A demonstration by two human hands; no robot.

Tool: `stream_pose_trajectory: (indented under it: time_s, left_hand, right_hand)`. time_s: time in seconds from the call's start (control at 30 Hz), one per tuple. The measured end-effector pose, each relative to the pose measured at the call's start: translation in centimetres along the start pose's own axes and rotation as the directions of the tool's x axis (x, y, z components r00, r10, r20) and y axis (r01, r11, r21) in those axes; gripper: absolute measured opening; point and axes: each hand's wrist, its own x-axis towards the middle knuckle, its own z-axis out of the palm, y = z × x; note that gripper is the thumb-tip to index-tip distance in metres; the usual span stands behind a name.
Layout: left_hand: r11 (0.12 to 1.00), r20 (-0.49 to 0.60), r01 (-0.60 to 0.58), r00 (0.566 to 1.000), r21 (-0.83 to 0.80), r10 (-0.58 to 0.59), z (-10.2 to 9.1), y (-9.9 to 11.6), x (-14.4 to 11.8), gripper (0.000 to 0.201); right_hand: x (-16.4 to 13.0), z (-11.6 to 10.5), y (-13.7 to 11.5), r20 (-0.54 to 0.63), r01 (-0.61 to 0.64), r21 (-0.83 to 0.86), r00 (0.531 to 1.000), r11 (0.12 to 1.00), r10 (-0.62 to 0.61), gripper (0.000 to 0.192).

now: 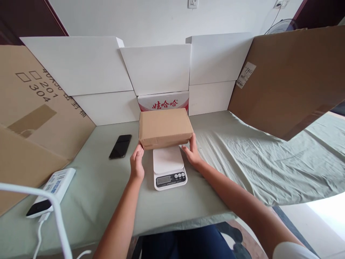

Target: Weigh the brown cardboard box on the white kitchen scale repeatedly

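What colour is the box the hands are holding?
Plain brown cardboard. The box shows best in the head view, held over the white scale.

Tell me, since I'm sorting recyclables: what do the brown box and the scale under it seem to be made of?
The brown box held between the left hand and right hand looks like matte corrugated cardboard, with folded flaps at its front edge. The scale looks like smooth white plastic with a slight sheen, though its platform could be another material.

The parcel (165, 127) was plain brown cardboard; the scale (169, 167) was white with a grey display; the phone (120, 146) was black. The desk (107, 187) wore a pale green cloth; the carton (163, 102) behind bore red lettering on white.
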Motion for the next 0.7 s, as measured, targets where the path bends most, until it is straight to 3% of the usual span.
stream_pose_trajectory:
  time_s: [0.27,0.7]
  left_hand:
    - [0.998,0.025,0.065,0.998,0.011,-0.065,-4.0,1.3,-7.1,0.068]
    - [0.997,0.039,0.069,0.997,0.042,-0.071,-4.6,1.5,-7.9,0.065]
  right_hand:
    - [-4.2,-2.4,-2.8,0.158,-0.002,0.033,0.987,0.999,-0.003,0.071]
    - [-5.8,-3.2,-3.7,0.16,-0.06,0.04,0.986,0.997,0.053,0.061]
